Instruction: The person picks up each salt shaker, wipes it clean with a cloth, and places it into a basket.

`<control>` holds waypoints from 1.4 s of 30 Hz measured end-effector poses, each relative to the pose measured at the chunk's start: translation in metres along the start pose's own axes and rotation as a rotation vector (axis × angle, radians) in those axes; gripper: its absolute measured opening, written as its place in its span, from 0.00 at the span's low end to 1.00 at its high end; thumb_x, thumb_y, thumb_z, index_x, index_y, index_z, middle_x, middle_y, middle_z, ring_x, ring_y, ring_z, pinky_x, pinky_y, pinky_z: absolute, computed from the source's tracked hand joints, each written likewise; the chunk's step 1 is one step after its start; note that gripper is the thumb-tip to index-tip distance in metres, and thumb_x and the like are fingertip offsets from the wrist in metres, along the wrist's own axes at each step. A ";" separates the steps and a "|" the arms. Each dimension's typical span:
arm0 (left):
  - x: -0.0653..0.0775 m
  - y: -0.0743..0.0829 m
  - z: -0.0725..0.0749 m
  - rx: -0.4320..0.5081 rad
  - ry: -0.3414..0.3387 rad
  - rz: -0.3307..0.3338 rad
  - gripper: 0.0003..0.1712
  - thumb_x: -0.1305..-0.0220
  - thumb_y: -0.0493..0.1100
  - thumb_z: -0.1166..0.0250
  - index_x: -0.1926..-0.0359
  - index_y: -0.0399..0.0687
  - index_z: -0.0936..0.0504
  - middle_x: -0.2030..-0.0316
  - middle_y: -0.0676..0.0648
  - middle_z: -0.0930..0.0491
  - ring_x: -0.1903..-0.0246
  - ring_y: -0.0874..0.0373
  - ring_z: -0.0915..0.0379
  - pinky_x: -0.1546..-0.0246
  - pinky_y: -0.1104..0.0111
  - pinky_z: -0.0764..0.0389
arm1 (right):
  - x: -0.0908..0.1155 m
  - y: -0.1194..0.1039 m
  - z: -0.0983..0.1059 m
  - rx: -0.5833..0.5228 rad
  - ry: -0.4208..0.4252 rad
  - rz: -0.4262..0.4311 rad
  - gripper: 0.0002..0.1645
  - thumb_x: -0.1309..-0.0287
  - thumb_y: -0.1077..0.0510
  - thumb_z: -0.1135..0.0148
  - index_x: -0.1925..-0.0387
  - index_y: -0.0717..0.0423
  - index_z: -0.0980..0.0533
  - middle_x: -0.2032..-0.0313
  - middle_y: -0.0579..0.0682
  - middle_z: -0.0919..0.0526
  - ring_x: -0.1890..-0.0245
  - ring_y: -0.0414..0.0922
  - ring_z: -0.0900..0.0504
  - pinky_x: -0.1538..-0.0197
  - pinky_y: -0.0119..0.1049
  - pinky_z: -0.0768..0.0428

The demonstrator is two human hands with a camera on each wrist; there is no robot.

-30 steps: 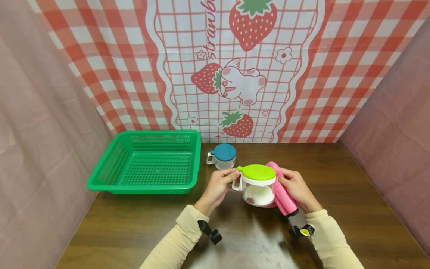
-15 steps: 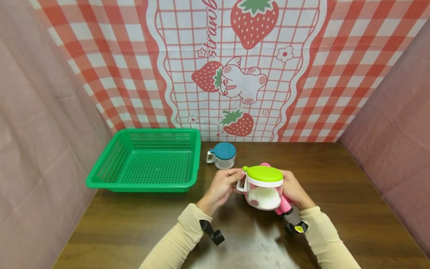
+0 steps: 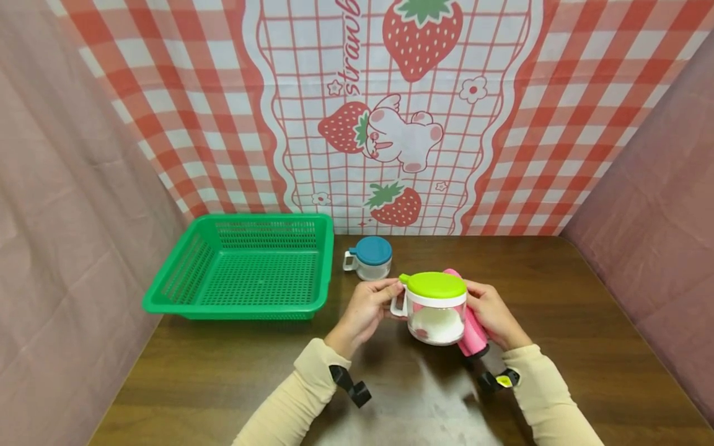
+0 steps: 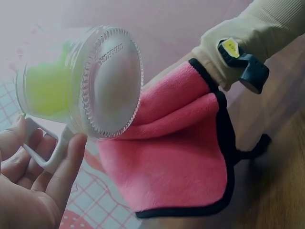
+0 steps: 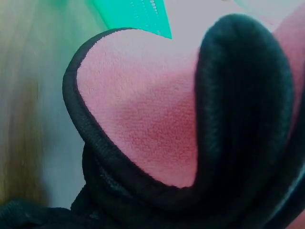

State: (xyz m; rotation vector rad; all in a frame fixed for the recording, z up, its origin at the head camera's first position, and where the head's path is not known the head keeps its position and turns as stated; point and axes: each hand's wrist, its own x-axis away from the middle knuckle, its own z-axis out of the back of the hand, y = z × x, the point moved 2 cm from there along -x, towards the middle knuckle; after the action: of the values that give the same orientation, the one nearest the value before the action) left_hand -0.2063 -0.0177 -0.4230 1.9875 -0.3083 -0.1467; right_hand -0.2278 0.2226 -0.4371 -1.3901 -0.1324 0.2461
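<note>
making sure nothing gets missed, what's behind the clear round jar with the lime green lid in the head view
A pink fabric cloth with black edging shows past the right side of the jar; its part behind the opaque lid is covered.

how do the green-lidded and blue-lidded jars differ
The left hand grips the green-lidded jar by its handle, while the blue-lidded jar stands on the table. In the head view, pink cloth shows behind the green-lidded jar; the blue-lidded jar sits beside the green basket. Both have clear bodies and white handles.
</note>
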 end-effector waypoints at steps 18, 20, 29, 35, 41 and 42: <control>-0.005 0.003 0.017 0.006 0.097 0.000 0.23 0.32 0.34 0.43 0.42 0.19 0.29 0.67 0.51 0.17 0.68 0.60 0.19 0.65 0.53 0.14 | 0.017 -0.019 0.010 -0.027 0.028 0.043 0.25 0.33 0.66 0.47 0.65 0.28 0.18 0.69 0.32 0.17 0.71 0.31 0.20 0.68 0.24 0.20; -0.005 0.002 0.017 0.007 0.096 0.006 0.23 0.32 0.34 0.43 0.42 0.19 0.29 0.68 0.52 0.17 0.68 0.60 0.19 0.65 0.53 0.14 | 0.018 -0.021 0.007 -0.003 0.026 0.040 0.25 0.33 0.65 0.47 0.64 0.26 0.19 0.69 0.31 0.17 0.70 0.31 0.20 0.68 0.25 0.19; -0.005 -0.003 0.015 0.004 0.069 0.013 0.23 0.32 0.35 0.43 0.42 0.19 0.29 0.68 0.54 0.17 0.69 0.61 0.19 0.68 0.57 0.13 | 0.018 -0.024 -0.004 0.012 0.039 0.030 0.29 0.33 0.67 0.49 0.64 0.22 0.20 0.69 0.30 0.16 0.70 0.30 0.19 0.67 0.24 0.19; -0.004 -0.005 0.013 -0.001 0.061 0.029 0.23 0.32 0.34 0.43 0.42 0.19 0.29 0.70 0.55 0.18 0.69 0.61 0.20 0.69 0.57 0.13 | 0.017 -0.022 -0.003 0.086 0.045 -0.001 0.19 0.33 0.66 0.49 0.47 0.52 0.20 0.66 0.28 0.18 0.67 0.30 0.20 0.64 0.25 0.19; -0.004 -0.003 0.010 -0.003 0.056 0.039 0.22 0.31 0.34 0.44 0.42 0.20 0.29 0.70 0.55 0.18 0.70 0.63 0.20 0.71 0.59 0.13 | 0.013 -0.018 -0.003 0.037 -0.008 0.013 0.17 0.31 0.61 0.47 0.50 0.38 0.19 0.64 0.28 0.17 0.63 0.30 0.20 0.61 0.24 0.19; -0.004 -0.002 0.010 0.001 0.054 0.042 0.22 0.31 0.34 0.45 0.41 0.20 0.29 0.71 0.55 0.18 0.71 0.63 0.20 0.72 0.61 0.14 | 0.013 -0.018 -0.004 0.017 -0.022 0.018 0.18 0.30 0.60 0.47 0.55 0.31 0.19 0.64 0.28 0.16 0.63 0.29 0.20 0.61 0.24 0.19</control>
State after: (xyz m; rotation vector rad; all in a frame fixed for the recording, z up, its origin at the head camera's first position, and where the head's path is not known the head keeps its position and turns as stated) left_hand -0.2122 -0.0246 -0.4292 1.9813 -0.3150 -0.0667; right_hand -0.2127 0.2196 -0.4212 -1.3727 -0.1361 0.2770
